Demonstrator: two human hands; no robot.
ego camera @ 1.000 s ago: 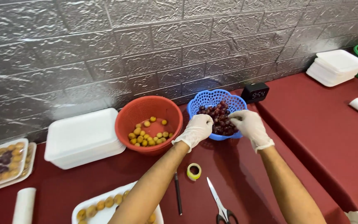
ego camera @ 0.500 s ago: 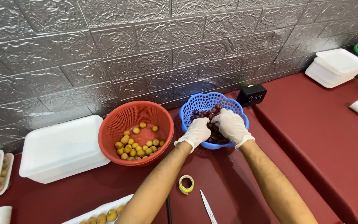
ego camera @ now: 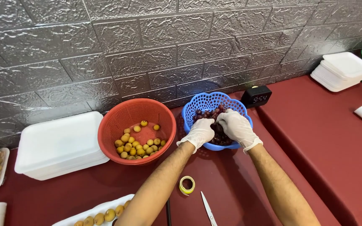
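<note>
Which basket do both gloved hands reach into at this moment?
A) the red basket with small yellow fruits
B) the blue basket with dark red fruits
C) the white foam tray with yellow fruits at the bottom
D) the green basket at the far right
B: the left hand and the right hand both rest on the dark red fruits inside the blue basket, while the red basket beside it is untouched.

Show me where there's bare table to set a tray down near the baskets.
Widest bare patch: the red table right of the blue basket, before the stacked white trays. Crowded: both gloved hands, left hand and right hand, fill the blue basket; tape roll and scissors sit between the forearms.
</note>
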